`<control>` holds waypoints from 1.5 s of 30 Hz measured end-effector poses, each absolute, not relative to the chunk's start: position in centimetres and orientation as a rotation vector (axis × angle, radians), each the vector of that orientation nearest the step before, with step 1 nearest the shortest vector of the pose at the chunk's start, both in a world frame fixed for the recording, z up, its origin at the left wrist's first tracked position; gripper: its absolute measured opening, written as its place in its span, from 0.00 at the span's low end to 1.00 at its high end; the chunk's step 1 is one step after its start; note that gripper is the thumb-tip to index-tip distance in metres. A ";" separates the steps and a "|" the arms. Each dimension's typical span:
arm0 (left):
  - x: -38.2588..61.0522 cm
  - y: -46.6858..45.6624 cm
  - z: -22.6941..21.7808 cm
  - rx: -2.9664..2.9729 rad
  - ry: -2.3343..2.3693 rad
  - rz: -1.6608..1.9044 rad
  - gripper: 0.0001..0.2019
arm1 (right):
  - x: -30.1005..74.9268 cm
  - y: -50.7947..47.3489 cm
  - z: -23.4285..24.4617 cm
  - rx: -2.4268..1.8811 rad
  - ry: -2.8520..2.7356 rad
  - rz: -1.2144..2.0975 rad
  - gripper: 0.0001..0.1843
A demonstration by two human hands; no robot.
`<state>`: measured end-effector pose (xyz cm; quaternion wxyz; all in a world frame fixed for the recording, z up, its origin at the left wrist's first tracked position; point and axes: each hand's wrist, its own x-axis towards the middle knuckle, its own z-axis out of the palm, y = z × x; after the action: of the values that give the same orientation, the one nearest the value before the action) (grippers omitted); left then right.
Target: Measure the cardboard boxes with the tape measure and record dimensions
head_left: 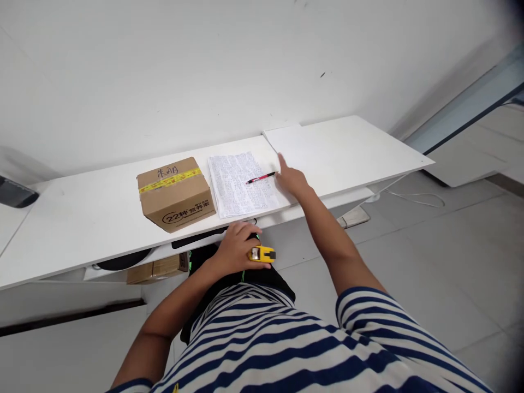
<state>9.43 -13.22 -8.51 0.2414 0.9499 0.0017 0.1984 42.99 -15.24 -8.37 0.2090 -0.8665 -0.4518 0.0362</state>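
Note:
A yellow tape measure [262,254] is in my left hand [235,248], low in front of the table edge, with fingers curled round its body. My right hand [292,180] reaches over the table with the index finger stretched out and apart from the thumb. Close by the thumb is the black end of a red and black pen [260,178]; whether they touch I cannot tell. That pen lies slanted across a handwritten sheaf of paper [237,191]. Left of the paper stands a closed cardboard box [176,191] with yellow tape over its top.
The long white table [102,202] runs along a white wall [204,71]. A white panel or board [327,150] covers its right part. Under the table sits another cardboard box [161,268]. A dark object [16,192] is at the far left, and a cable [421,203] trails on the floor at right.

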 end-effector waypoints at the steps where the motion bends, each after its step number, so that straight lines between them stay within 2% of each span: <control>1: 10.9 -13.5 -9.2 2.729 -0.067 0.549 0.26 | 43.6 -15.0 -8.5 -2.441 -1.309 0.125 0.31; 3: 14.0 -14.0 -10.8 2.921 -0.130 0.560 0.27 | 43.8 -14.7 -9.1 -2.419 -1.391 0.126 0.23; 6: 18.0 -14.3 -13.1 3.081 -0.116 0.622 0.24 | 43.0 -15.2 -9.9 -2.217 -1.338 0.045 0.19; 8: 19.9 -14.0 -14.0 3.142 -0.070 0.678 0.20 | 42.5 -15.9 -10.4 -1.946 -1.162 0.045 0.20; 10: 21.0 -13.6 -14.6 3.178 -0.024 0.700 0.19 | 42.1 -16.6 -10.7 -1.682 -0.999 0.125 0.25; 12: 21.4 -13.2 -14.9 3.195 -0.020 0.666 0.20 | 41.9 -17.2 -10.7 -1.538 -0.956 0.270 0.31; 14: 21.4 -13.1 -15.1 3.210 -0.045 0.607 0.20 | 41.7 -17.6 -10.6 -1.488 -0.966 0.438 0.32; 18: 21.4 -13.3 -15.3 3.250 -0.028 0.554 0.18 | 41.2 -18.1 -10.1 -1.487 -0.839 0.594 0.37; 23: 21.7 -13.6 -15.5 3.253 0.026 0.541 0.19 | 40.2 -18.6 -9.6 -1.713 -0.873 0.514 0.30; 29: 21.8 -13.7 -15.8 3.183 0.045 0.532 0.19 | 39.9 -18.5 -9.6 -1.791 -0.930 0.489 0.22; 34: 21.7 -13.8 -15.6 3.114 0.066 0.507 0.16 | 40.1 -18.2 -9.6 -1.839 -0.921 0.485 0.20; 45: 21.5 -13.9 -15.4 3.198 0.058 0.427 0.18 | 40.1 -18.2 -9.5 -1.828 -0.963 0.500 0.20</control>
<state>21.54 -13.88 -15.40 -0.0425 0.9901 0.0180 0.1323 40.11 -18.15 -9.54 0.4865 -0.7513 -0.3958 0.2055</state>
